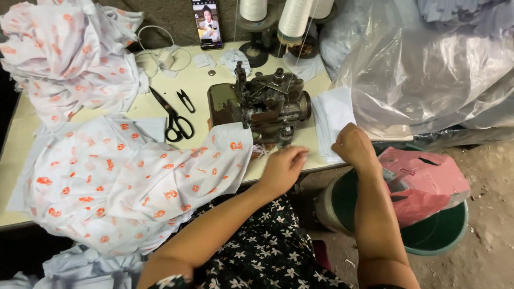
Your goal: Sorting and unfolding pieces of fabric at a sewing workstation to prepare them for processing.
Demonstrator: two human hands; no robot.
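White cotton printed with orange motifs makes up the garment piece (139, 176) that lies across the pale worktable (16, 139) and hangs over its front edge toward the person's lap. Its right edge ends just left of the left hand (282, 168), which rests at the table's front edge below the dark, worn overlock machine (262, 104), fingers together and pointing right toward the needle area; whether they pinch anything cannot be told. The right hand (352, 145) is curled loosely, knuckles up, pressing on a stack of white fabric pieces (332, 120) just right of the machine.

Black scissors (172, 119) and small thread snips (186, 100) lie left of the machine. Behind it stand white thread cones (294, 18), and a phone (206, 24) leans upright at the table's back with its screen lit. A heap of the same printed cloth (69, 53) is piled at the table's far left. Large clear plastic bags (423, 69) bulge at the right. Below them a green bucket (439, 235) holds a pink plastic bag (423, 182).
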